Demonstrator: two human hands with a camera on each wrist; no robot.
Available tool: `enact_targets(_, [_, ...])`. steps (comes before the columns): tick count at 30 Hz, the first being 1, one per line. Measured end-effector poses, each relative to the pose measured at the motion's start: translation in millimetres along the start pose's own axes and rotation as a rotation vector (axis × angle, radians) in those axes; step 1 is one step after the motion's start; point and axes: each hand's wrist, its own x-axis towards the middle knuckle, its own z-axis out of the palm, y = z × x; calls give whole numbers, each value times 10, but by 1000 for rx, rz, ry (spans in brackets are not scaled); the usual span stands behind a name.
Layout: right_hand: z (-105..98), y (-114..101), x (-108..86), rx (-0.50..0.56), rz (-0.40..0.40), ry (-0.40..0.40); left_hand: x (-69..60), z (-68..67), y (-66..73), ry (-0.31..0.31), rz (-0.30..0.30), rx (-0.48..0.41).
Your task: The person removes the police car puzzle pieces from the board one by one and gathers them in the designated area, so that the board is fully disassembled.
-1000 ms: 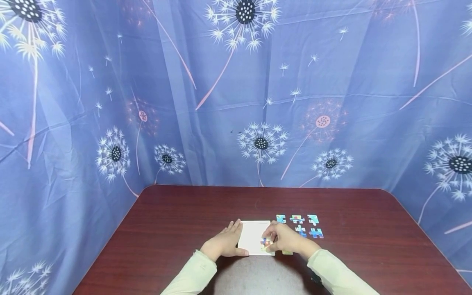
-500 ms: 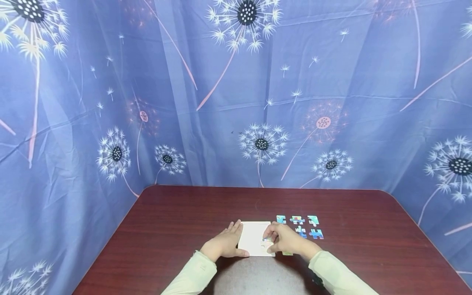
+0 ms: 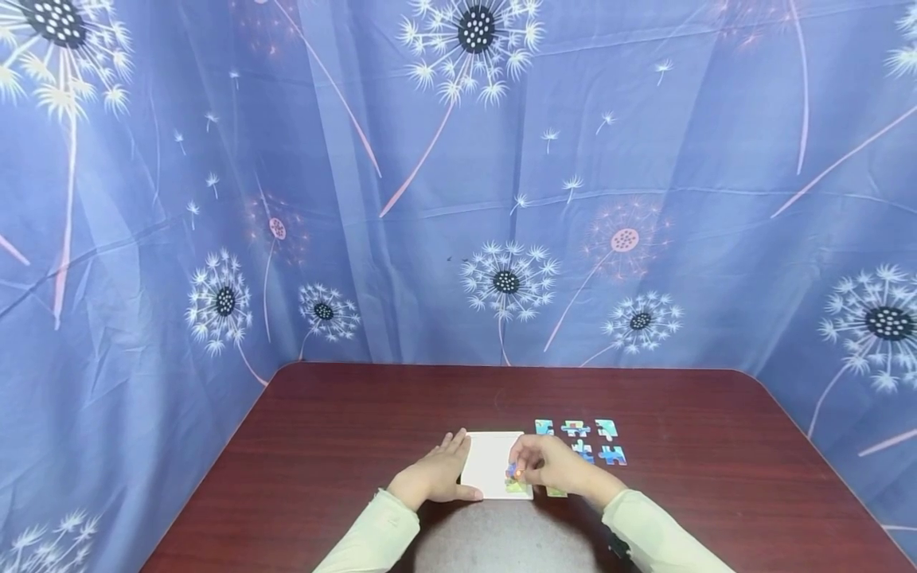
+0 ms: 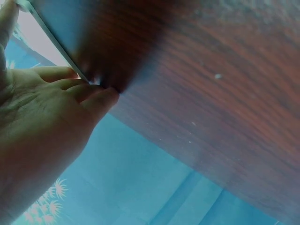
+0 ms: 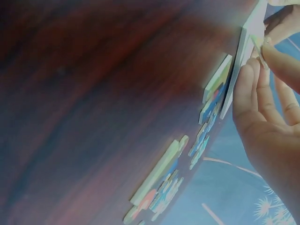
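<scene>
A white puzzle board lies on the table between the hands. Along its left edge rests my left hand, fingers extended and thumb at the near left corner. The left wrist view shows those fingers reaching along the board's side. My right hand pinches a colourful jigsaw piece at the board's near right corner. In the right wrist view the piece appears tilted between thumb and fingers; whether its lower edge touches the board is unclear.
To the right of the board lie several loose jigsaw pieces, some partly behind my right hand. A greenish piece sits close to the board's near right corner. Patterned blue cloth hangs behind the dark red table.
The held piece has tilted: its face looked pale with glare half a second ago and shows its colours now. My right fingers have shifted slightly; my left hand stays on the board's edge.
</scene>
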Motion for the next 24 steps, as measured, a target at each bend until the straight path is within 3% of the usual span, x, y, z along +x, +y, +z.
enact_targets(7, [-86, 20, -52, 95, -87, -2, -3, -17, 17, -2, 7, -4])
enact_targets(16, [-264, 49, -214, 118, 35, 17, -19, -26, 13, -12, 3, -6])
enact_targets(24, [-428, 61, -358, 105, 32, 65, -17, -22, 21, -12, 5, -4])
